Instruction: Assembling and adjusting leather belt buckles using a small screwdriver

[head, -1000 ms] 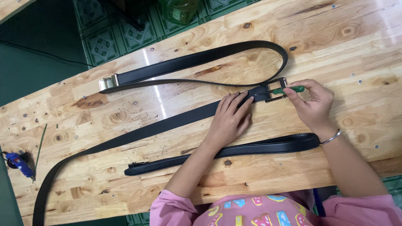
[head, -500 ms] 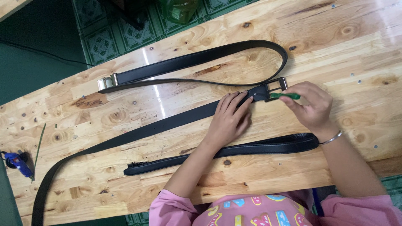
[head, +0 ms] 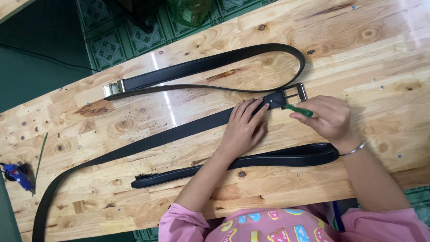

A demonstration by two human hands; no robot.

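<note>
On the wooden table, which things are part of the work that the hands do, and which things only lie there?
In use:
- left hand, pressing flat on the black belt
- right hand, holding the green-handled tool at the metal buckle

Lying about:
- second black belt, looped, untouched
- blue tool at the table's edge
- green bottle on the floor

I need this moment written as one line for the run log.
left hand: pressing black belt flat near buckle | right hand: holding green-handled tool at buckle | surface: wooden table
</note>
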